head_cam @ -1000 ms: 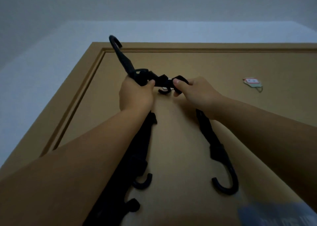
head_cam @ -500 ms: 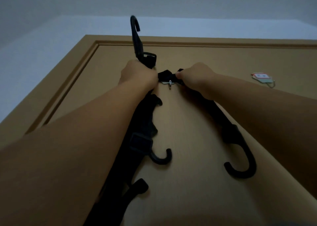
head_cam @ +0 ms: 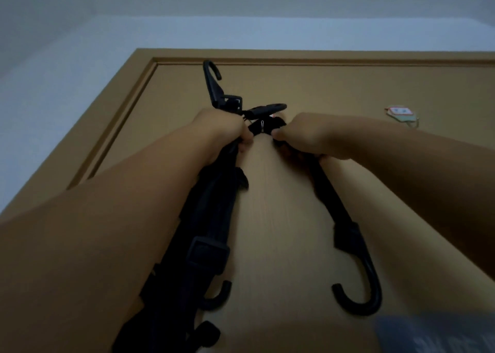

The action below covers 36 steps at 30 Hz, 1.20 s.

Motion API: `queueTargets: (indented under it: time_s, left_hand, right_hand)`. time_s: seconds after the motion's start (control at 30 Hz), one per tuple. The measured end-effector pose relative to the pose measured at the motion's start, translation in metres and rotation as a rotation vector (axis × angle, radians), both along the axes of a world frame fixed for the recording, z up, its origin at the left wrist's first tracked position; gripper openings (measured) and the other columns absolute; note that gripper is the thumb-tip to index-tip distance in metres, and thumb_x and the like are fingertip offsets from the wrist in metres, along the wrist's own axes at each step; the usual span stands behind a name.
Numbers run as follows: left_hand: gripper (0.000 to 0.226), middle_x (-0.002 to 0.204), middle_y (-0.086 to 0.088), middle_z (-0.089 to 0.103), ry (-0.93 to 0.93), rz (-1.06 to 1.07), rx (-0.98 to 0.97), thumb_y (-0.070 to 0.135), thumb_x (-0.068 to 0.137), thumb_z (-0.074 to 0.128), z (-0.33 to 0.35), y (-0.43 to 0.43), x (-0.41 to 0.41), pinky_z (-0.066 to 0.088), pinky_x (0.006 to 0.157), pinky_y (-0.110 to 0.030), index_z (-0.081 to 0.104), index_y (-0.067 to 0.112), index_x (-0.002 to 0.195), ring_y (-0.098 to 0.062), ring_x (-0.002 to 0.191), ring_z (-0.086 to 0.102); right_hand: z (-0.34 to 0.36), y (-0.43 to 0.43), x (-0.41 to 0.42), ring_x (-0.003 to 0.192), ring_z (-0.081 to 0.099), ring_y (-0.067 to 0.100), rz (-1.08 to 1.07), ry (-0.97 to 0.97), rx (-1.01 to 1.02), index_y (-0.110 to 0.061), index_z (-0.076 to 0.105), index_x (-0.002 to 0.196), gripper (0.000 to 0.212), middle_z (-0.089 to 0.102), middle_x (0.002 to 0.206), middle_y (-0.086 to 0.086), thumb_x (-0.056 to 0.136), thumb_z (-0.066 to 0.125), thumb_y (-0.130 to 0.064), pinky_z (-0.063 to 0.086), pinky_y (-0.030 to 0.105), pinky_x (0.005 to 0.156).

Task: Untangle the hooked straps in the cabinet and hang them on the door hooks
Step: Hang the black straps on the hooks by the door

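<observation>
My left hand (head_cam: 225, 127) is closed round a bundle of black straps (head_cam: 211, 208) at the centre of the frame. My right hand (head_cam: 302, 135) pinches a short stretch of the same webbing just beside it. Between the two hands the webbing lies taut across a small silvery door hook (head_cam: 262, 126), a thin bent wire on a flat, tan wooden door (head_cam: 281, 232) with a faint grain.

The straps are matte woven fabric. A smooth, stiff plastic hook (head_cam: 211, 80) sticks up above my left hand, its curled tip towards the door's top edge. Below my left forearm the bundle hangs thick and dark down the lower left, with a square buckle (head_cam: 207, 253) and two short hook ends. From my right hand a single narrower strap runs down to a rounded J-shaped end hook (head_cam: 361, 296) at lower right, lying against the door.

My forearms fill both lower corners and hide much of the bundle. At upper right a small pale sticker hook (head_cam: 401, 112) sits on the door, well apart from my hands. A plain grey wall (head_cam: 80, 44) fills the top.
</observation>
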<state>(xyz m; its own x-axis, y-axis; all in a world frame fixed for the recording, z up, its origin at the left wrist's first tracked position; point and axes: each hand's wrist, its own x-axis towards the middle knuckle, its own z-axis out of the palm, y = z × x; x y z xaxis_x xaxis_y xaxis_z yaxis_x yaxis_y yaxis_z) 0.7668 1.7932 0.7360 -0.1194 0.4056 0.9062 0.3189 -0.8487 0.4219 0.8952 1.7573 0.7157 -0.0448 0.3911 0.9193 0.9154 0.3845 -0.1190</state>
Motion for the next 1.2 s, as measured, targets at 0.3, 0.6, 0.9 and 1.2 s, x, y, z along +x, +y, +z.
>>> queueTargets:
  time_s: [0.3, 0.6, 0.9, 1.2]
  left_hand:
    - [0.004, 0.076, -0.008, 0.066, -0.31, -0.295, 0.065, 0.009, 0.079, 0.064, -0.085, -0.004, 0.004, 0.05, 0.065, -0.029, 0.065, 0.009, 0.083, -0.023, 0.072, 0.064]
    - [0.01, 0.059, -0.002, 0.051, -0.39, -0.315, -0.18, 0.017, 0.084, 0.062, -0.229, -0.027, 0.001, 0.038, 0.042, -0.013, 0.06, 0.008, 0.087, -0.011, 0.047, 0.049]
    - [0.011, 0.059, -0.002, 0.055, -0.434, -0.448, -0.565, 0.011, 0.085, 0.06, -0.398, -0.083, 0.055, 0.045, 0.048, -0.021, 0.058, 0.011, 0.074, -0.013, 0.05, 0.054]
    - [0.02, 0.065, -0.003, 0.046, -0.422, -0.324, -0.967, 0.022, 0.084, 0.063, -0.544, -0.109, 0.086, 0.038, 0.066, -0.035, 0.054, 0.012, 0.069, -0.022, 0.067, 0.049]
  right_hand:
    - [-0.053, -0.016, 0.003, 0.078, 0.044, 0.026, -0.146, -0.08, 0.118, -0.01, 0.049, 0.089, 0.039, 0.044, 0.087, 0.008, 0.093, 0.037, -0.046, 0.034, 0.029, 0.068]
    - [-0.196, -0.031, 0.015, 0.062, 0.038, 0.012, 0.277, -0.013, 0.123, -0.015, 0.047, 0.084, 0.018, 0.037, 0.076, -0.004, 0.086, 0.052, -0.032, 0.029, 0.019, 0.051]
    - [-0.424, -0.058, 0.023, 0.054, 0.051, 0.0, 0.762, 0.428, -0.655, -0.012, 0.055, 0.073, 0.014, 0.055, 0.065, -0.003, 0.087, 0.055, -0.008, 0.038, 0.011, 0.051]
    - [-0.57, -0.093, 0.054, 0.075, 0.064, 0.01, 0.561, 0.53, -0.894, -0.035, 0.061, 0.077, 0.013, 0.067, 0.08, -0.01, 0.084, 0.053, -0.027, 0.055, 0.036, 0.072]
